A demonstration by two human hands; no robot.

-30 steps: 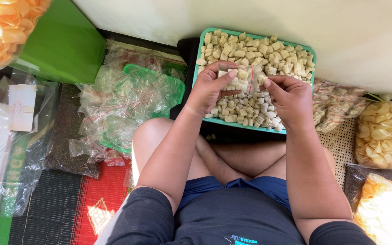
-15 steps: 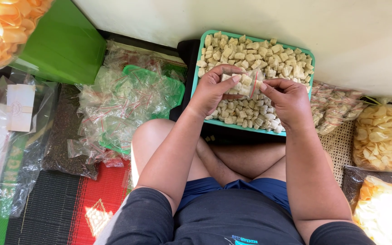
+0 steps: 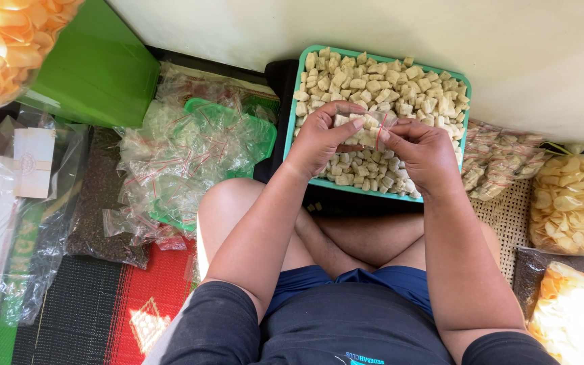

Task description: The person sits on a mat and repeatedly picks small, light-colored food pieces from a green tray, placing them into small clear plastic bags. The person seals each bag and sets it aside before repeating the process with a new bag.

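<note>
I see a small clear bag point(image 3: 368, 130) of pale cubes pinched between my two hands, just above the green tray point(image 3: 297, 111) of the same cubes point(image 3: 400, 81). My left hand point(image 3: 324, 138) cups the bag's side; my right hand point(image 3: 422, 150) grips its red-edged mouth with the fingertips. I judge the bag light, soft and slippery, best held at the neck, its contents crumbly. To the left lies a heap of empty bags point(image 3: 184, 155); to the right, sacks of yellow crackers point(image 3: 571, 203).
</note>
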